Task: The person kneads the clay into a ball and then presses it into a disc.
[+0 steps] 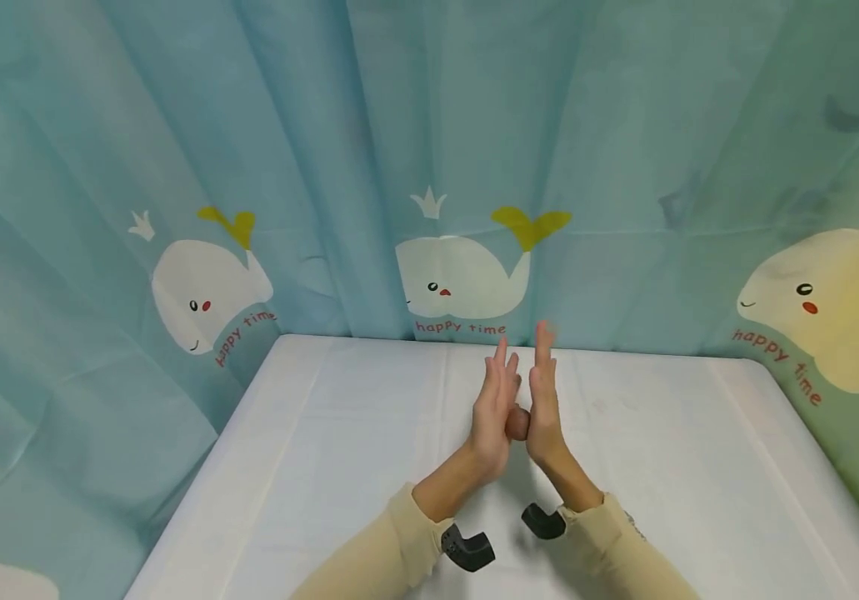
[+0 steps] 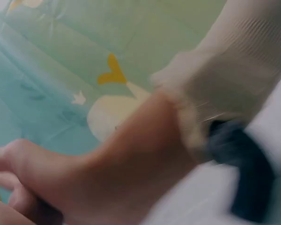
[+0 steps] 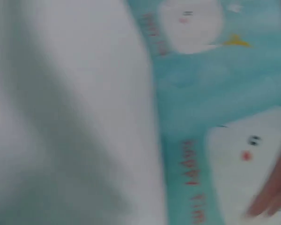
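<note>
A small brown ball (image 1: 517,423), its material not clear, sits between the two palms above the white table. My left hand (image 1: 491,421) presses it from the left with straight fingers pointing up and away. From the other side my right hand (image 1: 544,408) lies flat against it, fingers also straight, their tips slightly blurred. In the left wrist view a hand's heel and wrist (image 2: 131,159) show with a beige sleeve (image 2: 215,79); motion blurs them. Only some blurred fingers (image 3: 274,187) appear at the right edge of the right wrist view.
The white-covered table (image 1: 354,442) spreads under both hands. A blue-green curtain (image 1: 459,125) with whale prints hangs behind it and along its sides. Black curved wrist mounts (image 1: 468,550) stick out from both sleeves.
</note>
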### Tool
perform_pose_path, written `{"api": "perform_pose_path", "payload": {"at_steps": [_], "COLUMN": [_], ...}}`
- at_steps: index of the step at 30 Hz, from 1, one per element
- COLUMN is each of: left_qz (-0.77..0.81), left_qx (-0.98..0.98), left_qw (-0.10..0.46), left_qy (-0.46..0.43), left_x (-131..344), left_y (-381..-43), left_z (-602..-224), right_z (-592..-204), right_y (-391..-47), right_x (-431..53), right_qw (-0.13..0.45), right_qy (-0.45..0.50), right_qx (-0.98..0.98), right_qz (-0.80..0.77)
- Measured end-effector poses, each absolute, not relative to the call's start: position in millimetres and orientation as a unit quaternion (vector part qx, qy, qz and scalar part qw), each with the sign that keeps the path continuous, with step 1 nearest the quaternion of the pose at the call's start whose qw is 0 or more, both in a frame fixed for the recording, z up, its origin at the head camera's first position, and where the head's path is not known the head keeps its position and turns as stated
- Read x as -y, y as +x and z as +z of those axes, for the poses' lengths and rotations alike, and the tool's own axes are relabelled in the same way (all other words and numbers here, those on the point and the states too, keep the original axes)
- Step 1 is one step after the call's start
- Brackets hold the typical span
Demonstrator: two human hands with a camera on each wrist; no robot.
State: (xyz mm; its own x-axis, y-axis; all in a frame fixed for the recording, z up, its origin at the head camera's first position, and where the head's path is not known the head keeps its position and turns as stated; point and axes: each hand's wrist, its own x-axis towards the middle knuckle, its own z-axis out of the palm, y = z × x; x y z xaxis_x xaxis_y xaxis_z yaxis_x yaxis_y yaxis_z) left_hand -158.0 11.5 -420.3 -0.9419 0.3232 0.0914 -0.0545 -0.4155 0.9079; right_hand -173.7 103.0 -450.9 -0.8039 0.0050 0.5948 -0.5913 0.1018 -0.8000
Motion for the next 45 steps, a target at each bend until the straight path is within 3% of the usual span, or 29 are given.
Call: {"api": "perform_pose_path", "payload": {"at_steps": [4, 9, 16, 22, 26, 30, 35, 41, 45], "left_qz": [0.789, 0.755, 0.762, 0.762, 0.735, 0.731, 0.738, 0.706, 0.712], "left_qx": [-0.594, -0.630, -0.609, -0.609, -0.639, -0.643, -0.626, -0.651, -0.657], "left_qw": [0.058, 0.001, 0.015, -0.023, -0.032, 0.002, -0.015, -0.072, -0.035], "left_qy": [0.148, 0.182, 0.219, 0.219, 0.223, 0.230, 0.251, 0.271, 0.244], "left_x": [-7.7, -10.0, -10.0, -3.3, -3.8, -8.6, -11.0, -5.3, -6.5], "left_y": [-168.8, -177.2, -166.1, -175.8, -184.7, -177.5, -164.7, -181.1, -186.5], "left_z": [-423.0, -443.5, -445.3, -442.6, -451.9, -452.4, -439.7, -440.9, -453.7], "right_z": [-457.7, -433.4, -443.9, -464.0, -447.5, -435.7, -456.0, -467.2, -442.6], "right_y": [-155.6, -149.5, -179.7, -158.3, -145.0, -162.2, -181.4, -149.2, -142.9], "right_x": [-86.7, -84.7, -98.2, -86.4, -82.2, -93.4, -102.6, -88.8, -89.8], "right_qw": [0.222, 0.170, 0.133, 0.078, 0.104, 0.122, 0.116, 0.061, 0.082], "right_qy": [0.224, 0.218, 0.175, 0.168, 0.207, 0.201, 0.171, 0.184, 0.204], "right_qx": [0.696, 0.679, 0.701, 0.686, 0.659, 0.645, 0.660, 0.624, 0.611], "right_qz": [0.645, 0.680, 0.678, 0.704, 0.715, 0.727, 0.722, 0.757, 0.761]}}
